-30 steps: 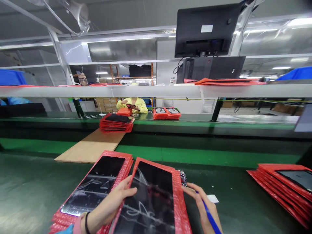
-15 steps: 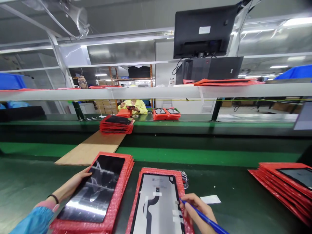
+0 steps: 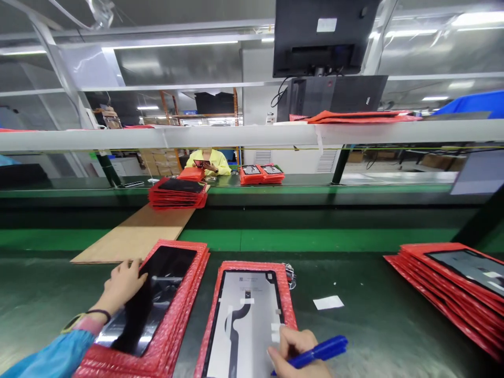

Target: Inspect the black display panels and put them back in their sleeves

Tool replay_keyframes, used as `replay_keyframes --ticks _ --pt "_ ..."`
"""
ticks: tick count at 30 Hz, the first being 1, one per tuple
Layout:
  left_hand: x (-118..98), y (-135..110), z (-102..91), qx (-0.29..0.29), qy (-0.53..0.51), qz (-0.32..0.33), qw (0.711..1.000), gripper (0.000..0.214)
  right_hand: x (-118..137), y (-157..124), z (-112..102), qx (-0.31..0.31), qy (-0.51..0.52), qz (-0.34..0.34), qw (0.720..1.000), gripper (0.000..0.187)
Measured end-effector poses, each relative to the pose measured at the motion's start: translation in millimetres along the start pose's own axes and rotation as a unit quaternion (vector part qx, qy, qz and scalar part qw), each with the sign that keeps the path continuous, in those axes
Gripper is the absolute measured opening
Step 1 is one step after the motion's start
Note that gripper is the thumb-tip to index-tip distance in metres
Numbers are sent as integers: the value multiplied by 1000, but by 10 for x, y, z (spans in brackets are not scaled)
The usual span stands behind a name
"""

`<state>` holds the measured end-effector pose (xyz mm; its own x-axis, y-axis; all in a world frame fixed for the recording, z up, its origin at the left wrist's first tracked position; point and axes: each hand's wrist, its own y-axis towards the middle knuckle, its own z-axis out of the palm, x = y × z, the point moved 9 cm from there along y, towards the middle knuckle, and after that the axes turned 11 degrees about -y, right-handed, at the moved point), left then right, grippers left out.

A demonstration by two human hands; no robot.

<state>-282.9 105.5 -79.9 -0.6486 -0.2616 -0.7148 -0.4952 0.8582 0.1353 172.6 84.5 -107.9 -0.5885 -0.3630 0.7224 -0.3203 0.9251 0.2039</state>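
Observation:
My left hand (image 3: pixel 123 287) rests on the upper left edge of a glossy black tablet screen (image 3: pixel 157 294), thumb over the glass and fingers slightly apart. That screen lies face up on a stack of red bubble-wrap bags (image 3: pixel 188 294). To its right, a second tablet screen (image 3: pixel 255 299) lies with its grey back up, showing a black flex cable and white tape pieces, on another red bubble-wrap bag (image 3: pixel 290 307). Over its lower right side, my right hand (image 3: pixel 301 352) grips a blue pen (image 3: pixel 318 352), its tip pointing down at the panel's lower part.
A white paper slip (image 3: pixel 328 302) lies right of the middle screen. Stacks of red bags with screens stand at right (image 3: pixel 444 283) and on a brown board (image 3: pixel 136 233) behind. Beyond the green ledge, a person in yellow (image 3: pixel 216 160) holds a dark panel. A monitor (image 3: pixel 325 39) hangs above.
My left hand has moved up onto the black screen's edge. My right hand has slid down the grey-backed screen, with the pen turned flatter. The view has shifted slightly.

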Motion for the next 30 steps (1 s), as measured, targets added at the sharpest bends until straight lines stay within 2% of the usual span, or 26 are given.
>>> replay_keyframes --ticks 2,6,9,11,15,17,21,24,27,30 --pt "-281 -227 206 29 -52 11 998 40 101 -4 71 40 -15 -33 999 40" --pt "-876 -814 831 184 -202 19 962 33 172 -19 168 89 -11 -55 995 37" --pt "-1054 -1180 1205 269 -286 -39 919 35 167 -24 193 97 1 -51 994 35" --pt "-1053 -1316 1340 292 -324 -87 895 39 163 -25 195 96 7 -48 994 35" --pt "-1003 -1409 1380 299 -378 -174 859 43 158 -15 168 82 30 -42 995 36" --pt "-1051 -1425 1357 305 -402 -202 839 43 133 -4 152 74 54 -33 995 37" --pt "-1321 -1482 1395 334 -442 -218 803 39 26 22 154 63 131 4 989 41" --pt "-1577 -1581 1492 355 -474 -202 780 44 -37 27 191 81 228 51 969 46" --pt "-1710 -1671 1507 329 -492 -194 782 56 -12 40 111 91 310 84 942 49" --pt "-1741 -1700 1392 271 -497 -191 802 59 79 102 -192 68 294 61 951 42"
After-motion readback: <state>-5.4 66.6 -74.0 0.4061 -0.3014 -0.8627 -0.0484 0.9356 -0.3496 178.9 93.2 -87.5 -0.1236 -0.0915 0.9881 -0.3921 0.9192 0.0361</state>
